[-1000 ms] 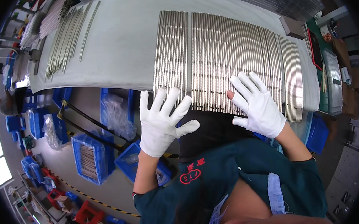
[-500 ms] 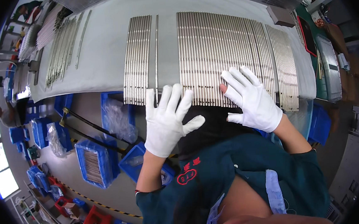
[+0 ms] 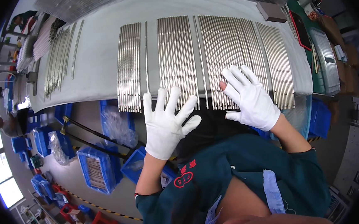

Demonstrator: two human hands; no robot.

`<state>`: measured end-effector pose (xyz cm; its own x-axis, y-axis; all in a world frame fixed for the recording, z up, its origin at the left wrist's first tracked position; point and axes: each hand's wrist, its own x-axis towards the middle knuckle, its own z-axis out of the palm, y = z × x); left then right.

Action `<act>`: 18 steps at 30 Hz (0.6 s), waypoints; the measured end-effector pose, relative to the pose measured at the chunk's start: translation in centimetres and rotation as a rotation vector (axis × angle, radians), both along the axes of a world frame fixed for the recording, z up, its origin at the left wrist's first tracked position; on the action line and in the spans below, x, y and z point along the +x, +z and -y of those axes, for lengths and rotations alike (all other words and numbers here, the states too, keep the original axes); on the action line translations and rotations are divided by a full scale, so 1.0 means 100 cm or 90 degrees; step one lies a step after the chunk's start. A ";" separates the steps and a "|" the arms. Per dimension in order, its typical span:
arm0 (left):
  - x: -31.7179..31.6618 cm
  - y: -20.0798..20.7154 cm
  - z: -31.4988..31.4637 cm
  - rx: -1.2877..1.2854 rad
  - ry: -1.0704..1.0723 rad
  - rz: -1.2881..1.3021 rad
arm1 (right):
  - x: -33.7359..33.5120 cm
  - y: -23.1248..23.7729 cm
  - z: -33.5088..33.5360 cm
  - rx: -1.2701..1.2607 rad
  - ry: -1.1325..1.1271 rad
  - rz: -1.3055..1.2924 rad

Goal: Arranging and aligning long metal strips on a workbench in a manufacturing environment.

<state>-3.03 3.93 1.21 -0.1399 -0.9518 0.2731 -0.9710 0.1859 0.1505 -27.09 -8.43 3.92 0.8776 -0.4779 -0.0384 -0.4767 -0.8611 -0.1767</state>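
Note:
Thin shiny metal rods lie side by side in rows on a white-covered table [image 3: 100, 51]. A narrow left group [image 3: 129, 65] has a single rod [image 3: 146, 52] beside it. A middle group [image 3: 175, 50] follows, then another lone rod [image 3: 200, 56], a wider group [image 3: 226, 42] and a right-hand group [image 3: 279, 63]. My left hand [image 3: 166, 123], in a white glove, has its fingers spread over the near ends of the middle group. My right hand [image 3: 251, 100], gloved with one bare fingertip, lies open over the wider group's near part. Neither hand grips anything.
More rods [image 3: 59, 62] lie at the table's far left. A small grey-brown box [image 3: 271, 12] and a red-framed tray [image 3: 300, 29] are at the far right. Blue crates [image 3: 98, 167] stand on the floor at left, with a black-handled cart bar [image 3: 91, 128] nearby.
The wide block of rods has divided: a middle group now lies further left, with a lone rod in the gap. Both hands stay spread in nearly the same place.

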 end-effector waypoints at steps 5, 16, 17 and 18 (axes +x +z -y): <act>0.014 0.004 -0.010 0.025 0.044 0.024 | 0.000 0.000 0.000 -0.005 0.002 0.008; -0.017 -0.002 0.015 -0.014 -0.098 -0.070 | -0.002 -0.002 -0.004 0.027 0.004 0.068; -0.020 -0.001 0.016 -0.017 -0.103 -0.071 | -0.003 0.000 -0.004 0.048 0.007 0.075; -0.023 -0.001 0.016 -0.019 -0.107 -0.072 | -0.006 -0.001 -0.005 0.044 0.009 0.091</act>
